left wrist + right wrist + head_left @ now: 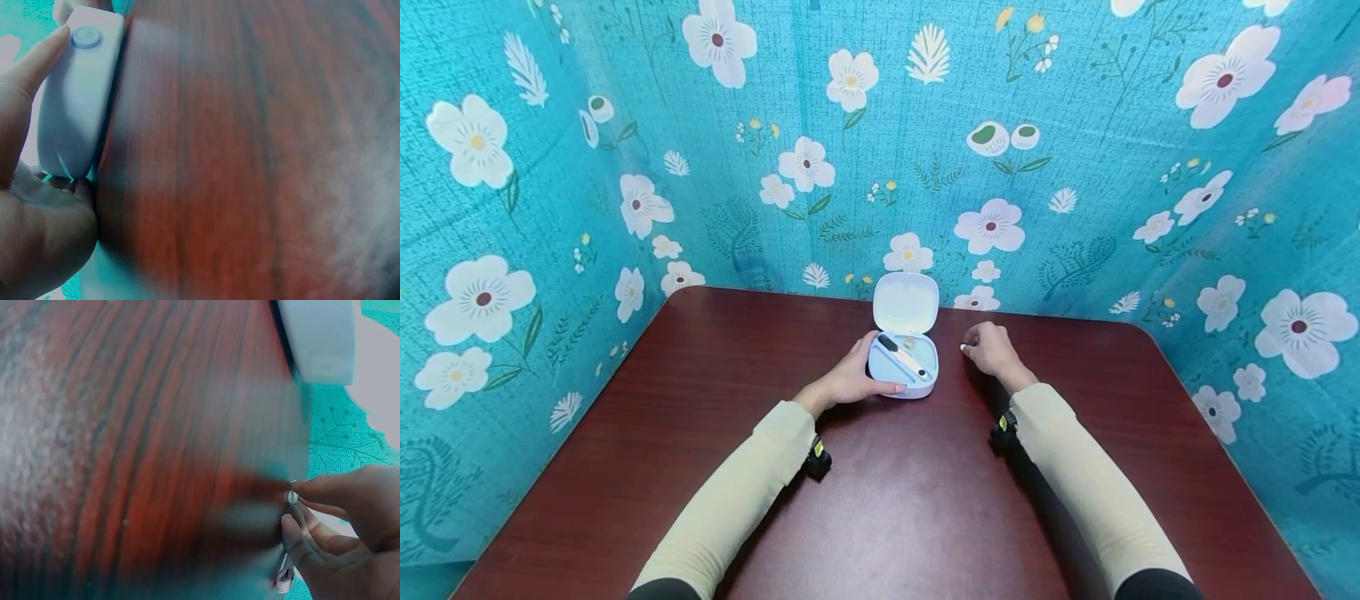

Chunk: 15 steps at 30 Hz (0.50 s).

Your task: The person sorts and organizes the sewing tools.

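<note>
A small pale-blue box (927, 388) sits on the table with its white hinged lid (906, 304) raised. My left hand (848, 377) grips its left side, thumb along the front near a round button (86, 37). Inside the box lie a white stick with a black end (904, 357) and a small beige piece (909, 342). Right of the box, my right hand (992, 348) pinches a small shiny metal piece (292, 496) between thumb and fingers. Below those fingers shows a narrow metal end with a pale tip (284, 581). Fingers hide the middle, so its kind is unclear.
The dark red wooden table (880, 500) has rounded far corners. A turquoise flowered cloth (880, 192) hangs behind it and along both sides. The raised lid stands close to the table's far edge. A black wrist camera (817, 458) sits below the left wrist.
</note>
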Tool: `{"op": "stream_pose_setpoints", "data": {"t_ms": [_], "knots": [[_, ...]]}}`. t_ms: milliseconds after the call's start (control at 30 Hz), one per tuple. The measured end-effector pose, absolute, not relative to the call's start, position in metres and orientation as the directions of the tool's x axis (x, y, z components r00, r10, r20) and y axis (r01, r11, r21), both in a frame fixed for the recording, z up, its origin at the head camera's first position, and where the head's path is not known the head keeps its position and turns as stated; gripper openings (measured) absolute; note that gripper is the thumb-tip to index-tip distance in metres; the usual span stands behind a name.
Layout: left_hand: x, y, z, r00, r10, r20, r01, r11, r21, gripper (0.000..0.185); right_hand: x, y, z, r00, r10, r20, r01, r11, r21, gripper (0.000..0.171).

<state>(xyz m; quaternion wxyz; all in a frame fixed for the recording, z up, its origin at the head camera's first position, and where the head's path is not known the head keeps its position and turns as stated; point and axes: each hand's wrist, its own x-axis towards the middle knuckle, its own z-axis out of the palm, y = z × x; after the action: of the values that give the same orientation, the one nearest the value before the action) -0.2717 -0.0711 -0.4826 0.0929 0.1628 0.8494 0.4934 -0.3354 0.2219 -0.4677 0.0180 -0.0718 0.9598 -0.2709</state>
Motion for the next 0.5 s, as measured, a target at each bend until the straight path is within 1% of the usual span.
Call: {"op": "stream_pose_setpoints", "data": {"t_ms": [300, 400, 500], "knots": [[-0.2714, -0.0722, -0.4817, -0.931, 0.364, -0.012, 0.168, 0.459, 0.872, 0.115, -0.3332, 0.2185, -0.4640, -0.986, -0.167, -0.012, -0.134, 0.835, -0.534, 0.008], [-0.2713, -0.0718, -0.4819, -0.931, 0.365, -0.011, 0.169, 0.459, 0.872, 0.115, -0.3314, 0.2206, -0.4654, -0.986, -0.167, 0.006, -0.142, 0.818, -0.558, 0.006], [-0.2714, -0.0713, -0.4828, -0.929, 0.369, -0.011, 0.171, 0.456, 0.873, 0.115, -0.3281, 0.2240, -0.4669, -0.985, -0.170, 0.013, -0.142, 0.776, -0.615, 0.007]]}}
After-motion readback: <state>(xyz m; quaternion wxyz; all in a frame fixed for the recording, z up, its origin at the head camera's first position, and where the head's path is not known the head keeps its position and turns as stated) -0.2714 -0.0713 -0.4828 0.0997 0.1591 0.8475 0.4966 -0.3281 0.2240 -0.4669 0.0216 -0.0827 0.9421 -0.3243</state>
